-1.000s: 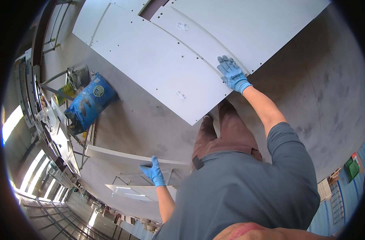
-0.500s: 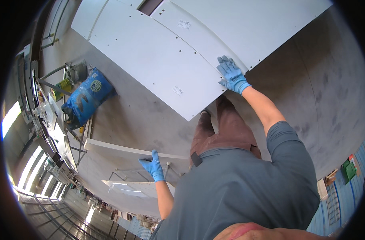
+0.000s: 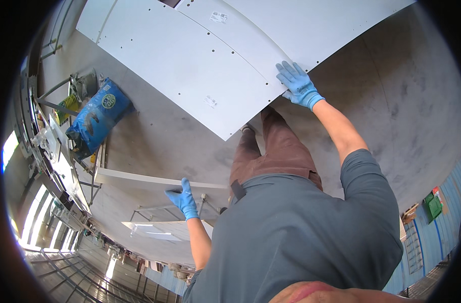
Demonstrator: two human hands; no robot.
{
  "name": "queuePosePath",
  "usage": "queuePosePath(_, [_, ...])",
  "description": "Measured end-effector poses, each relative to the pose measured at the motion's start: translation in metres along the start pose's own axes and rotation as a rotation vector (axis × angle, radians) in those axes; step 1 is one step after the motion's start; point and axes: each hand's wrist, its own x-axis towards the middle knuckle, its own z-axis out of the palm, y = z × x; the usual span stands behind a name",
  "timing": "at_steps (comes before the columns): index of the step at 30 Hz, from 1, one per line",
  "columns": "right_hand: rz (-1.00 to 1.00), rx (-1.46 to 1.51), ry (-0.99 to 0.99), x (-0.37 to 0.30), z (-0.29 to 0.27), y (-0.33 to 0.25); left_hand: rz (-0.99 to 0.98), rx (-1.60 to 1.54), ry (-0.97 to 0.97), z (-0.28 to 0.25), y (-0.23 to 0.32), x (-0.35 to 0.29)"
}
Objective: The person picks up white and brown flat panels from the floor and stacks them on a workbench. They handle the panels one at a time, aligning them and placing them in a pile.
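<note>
My right hand (image 3: 298, 87), in a blue work glove, lies with its fingers spread at the near edge of the white panels. It rests on the end of a narrow white panel (image 3: 240, 38) bearing a label. To its left is a wider white panel (image 3: 154, 65) with several small holes and another label; a large white panel (image 3: 321, 30) is on its right. My left hand (image 3: 184, 200), gloved the same way, is out to my left, away from these panels. Its thumb stands apart from the fingers, and nothing shows in it.
A blue plastic sack (image 3: 101, 118) leans by a metal rack on the left. Behind my left hand is a long white board (image 3: 134, 178), with another board (image 3: 154, 231) on a metal frame beyond. A green bin (image 3: 433, 207) stands by the blue wall at right.
The whole view has shifted, so the panels appear farther up and to the left. My right hand stays at the panel edge, its fingers a bit more spread. My left hand remains free.
</note>
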Motion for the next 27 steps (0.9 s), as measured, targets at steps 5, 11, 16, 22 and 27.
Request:
queuePosePath(5, [-0.067, -0.113, -0.061, 0.001, 0.012, 0.009, 0.005, 0.047, -0.033, 0.003, 0.004, 0.000])
queuePosePath(11, [-0.162, -0.273, -0.013, 0.000, 0.033, 0.019, 0.038, -0.027, -0.030, 0.005, 0.004, 0.001])
queuePosePath(16, [-0.222, -0.336, -0.035, -0.002, 0.039, 0.025, 0.028, -0.031, -0.054, 0.006, 0.000, 0.005])
queuePosePath(22, [-0.232, -0.139, -0.046, 0.004, 0.015, 0.021, 0.014, -0.043, -0.049, 0.007, -0.005, 0.008])
queuePosePath(27, [-0.264, 0.006, -0.024, 0.036, -0.027, 0.015, 0.005, -0.043, -0.042, 0.005, -0.018, 0.009])
